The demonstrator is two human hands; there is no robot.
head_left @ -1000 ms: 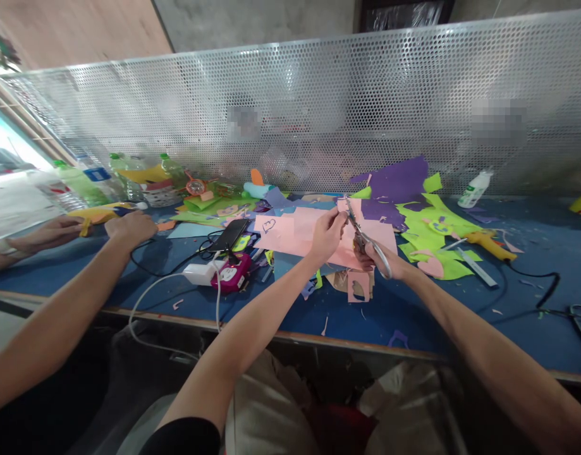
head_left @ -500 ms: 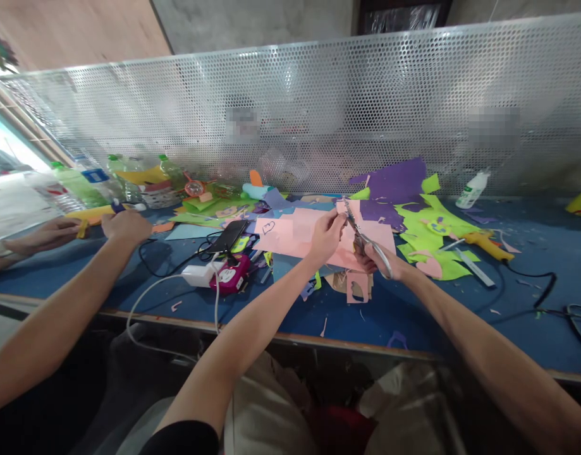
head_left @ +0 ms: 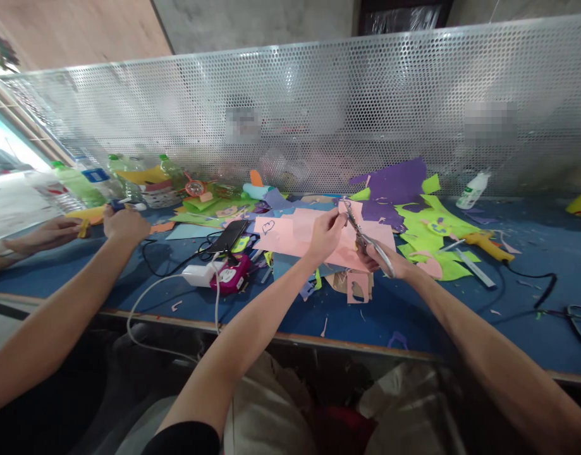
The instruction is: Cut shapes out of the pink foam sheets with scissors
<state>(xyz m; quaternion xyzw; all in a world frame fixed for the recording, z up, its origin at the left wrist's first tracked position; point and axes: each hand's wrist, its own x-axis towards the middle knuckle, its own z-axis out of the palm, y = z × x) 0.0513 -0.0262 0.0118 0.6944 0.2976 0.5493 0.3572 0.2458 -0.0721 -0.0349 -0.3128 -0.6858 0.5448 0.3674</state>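
My left hand (head_left: pixel 327 231) pinches a small piece of pink paper (head_left: pixel 351 208) that bears a drawn outline. Closed around the handles of metal scissors (head_left: pixel 374 248), my right hand (head_left: pixel 373 256) holds the blades up against that piece. Whether the blades are parted is too small to tell. Below both hands lie larger pink sheets (head_left: pixel 290 243), one with a heart drawn near its left end. A pink scrap with a cut-out hole (head_left: pixel 359 287) rests at the near side of the sheets.
Purple paper (head_left: pixel 397 180), lime-green paper (head_left: pixel 413 237), a glue gun (head_left: pixel 489 245), a cutter knife (head_left: pixel 476 268) and a glue bottle (head_left: pixel 473 189) lie to the right. A phone (head_left: pixel 229 236) and a magenta power box (head_left: pixel 229 275) sit left. A co-worker's hands (head_left: pixel 124 224) hold a yellow piece.
The scissors and my right hand have shifted very slightly against the pink piece. The co-worker's near hand has moved a little to the left.
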